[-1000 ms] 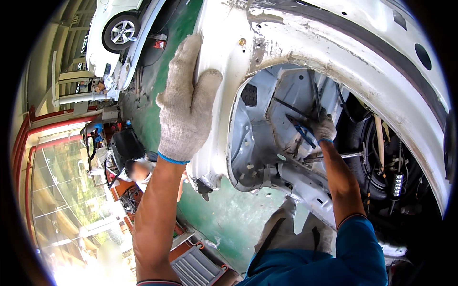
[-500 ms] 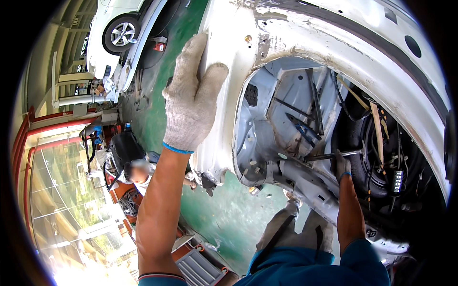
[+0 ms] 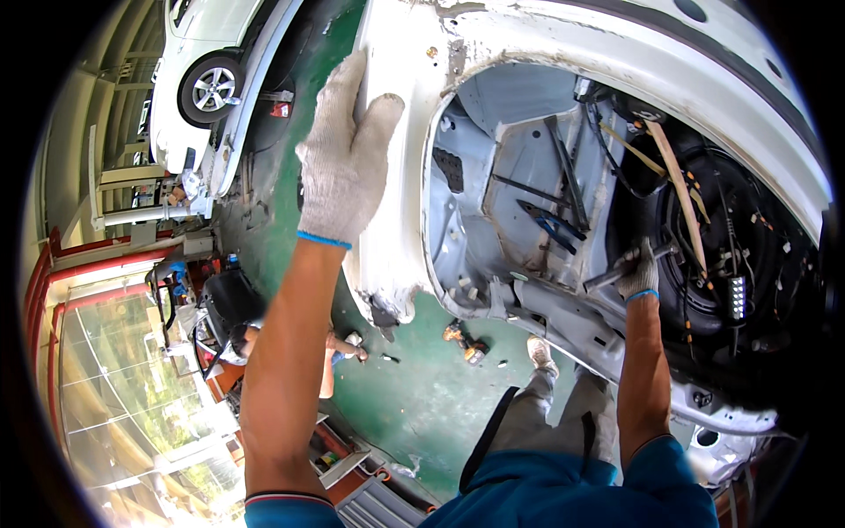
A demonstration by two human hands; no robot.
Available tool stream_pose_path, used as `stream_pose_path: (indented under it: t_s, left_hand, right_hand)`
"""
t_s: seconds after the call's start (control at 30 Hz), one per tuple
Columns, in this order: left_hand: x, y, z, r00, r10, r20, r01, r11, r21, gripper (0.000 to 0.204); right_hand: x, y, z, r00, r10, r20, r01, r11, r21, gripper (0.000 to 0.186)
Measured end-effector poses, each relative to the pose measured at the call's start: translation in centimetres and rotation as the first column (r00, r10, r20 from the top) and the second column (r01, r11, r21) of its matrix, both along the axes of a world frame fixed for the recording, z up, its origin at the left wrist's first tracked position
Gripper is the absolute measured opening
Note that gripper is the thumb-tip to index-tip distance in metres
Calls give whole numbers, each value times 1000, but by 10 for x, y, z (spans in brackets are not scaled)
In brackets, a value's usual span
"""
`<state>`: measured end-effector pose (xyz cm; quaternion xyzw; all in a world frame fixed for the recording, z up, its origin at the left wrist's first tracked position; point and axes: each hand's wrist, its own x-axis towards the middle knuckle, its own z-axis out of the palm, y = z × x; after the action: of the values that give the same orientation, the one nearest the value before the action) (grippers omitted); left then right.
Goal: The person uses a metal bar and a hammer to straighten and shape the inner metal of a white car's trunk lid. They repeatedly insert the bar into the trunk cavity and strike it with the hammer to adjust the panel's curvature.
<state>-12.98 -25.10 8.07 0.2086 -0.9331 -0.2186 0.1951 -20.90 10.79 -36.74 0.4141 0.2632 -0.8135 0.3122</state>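
My left hand [image 3: 341,163], in a whitish knit glove with a blue cuff, lies with fingers stretched along the white car body panel [image 3: 400,150]. Its thumb stands apart from the fingers. Over the large opening in the body, my right hand [image 3: 635,271], gloved too, is wrapped round what looks like a hammer [image 3: 603,281]. The handle end points left, and the head is toward the dark cavity on the right. Inside the grey-blue recess lie pliers [image 3: 550,227] with dark blue handles, beside dark metal bars [image 3: 568,176].
A lit work lamp [image 3: 738,299] hangs among wires by a wooden strip [image 3: 676,185] in the cavity. An orange-black cordless drill [image 3: 465,343] lies on the green floor. Another person [image 3: 339,348] is low at the left. A white car [image 3: 207,79] stands beyond.
My right hand has risen, and the hammer has tilted, its head end up. My left hand stays on the panel. The view has shifted, bringing the drill into sight.
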Motion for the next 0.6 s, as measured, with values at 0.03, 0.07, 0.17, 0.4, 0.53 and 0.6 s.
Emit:
stream_pose_path:
  t_s: [0.03, 0.07, 0.17, 0.4, 0.53, 0.6]
  left_hand:
    - [-3, 1, 0, 1000, -9, 3, 9, 1000, 12, 61]
    - [-2, 0, 0, 1000, -7, 12, 6, 1000, 14, 64]
    - [-9, 11, 9, 998, 43, 35, -42, 999, -18, 60]
    - [-8, -5, -4, 999, 41, -8, -41, 996, 74, 65]
    - [-9, 7, -6, 999, 38, -22, -34, 986, 163, 65]
    - [-10, 7, -6, 1000, 6, -15, -3, 983, 186, 65]
  right_hand:
    - [-4, 1, 18, 998, -28, -48, 27, 999, -32, 25]
    - [-7, -8, 61, 999, -49, 0, 49, 998, -35, 23]
    - [3, -16, 150, 967, 127, -222, -137, 990, -33, 23]
    - [82, -25, 259, 558, 655, -510, -589, 745, 313, 48]
    - [87, -45, 252, 50, 733, -679, -544, 590, 596, 55]
    - [80, -60, 261, -127, 718, -685, -574, 510, 641, 60]
